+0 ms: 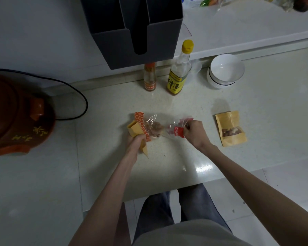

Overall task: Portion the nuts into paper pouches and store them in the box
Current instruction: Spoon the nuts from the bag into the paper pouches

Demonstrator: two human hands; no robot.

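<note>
**Holding a pouch and a nut bag over the counter**

Gripping a folded tan paper pouch (135,132) with an orange-patterned edge, the left hand (135,141) has its fingers curled round the pouch's lower part, so the pouch stands up above the fist over the pale speckled counter (167,157). Just right of it is a crinkled clear plastic bag with red print (160,129), holding a small clump of brown nuts. The right hand (194,133) pinches the bag's red end between thumb and fingers; the other fingers are curled in. The bag stretches between the two hands, touching the pouch on its left side. A second tan paper pouch with a clear window (231,128) lies flat on the counter to the right, apart from the right hand, with nuts showing through the window. A dark grey divided box (137,32) stands behind, against the wall.
</note>
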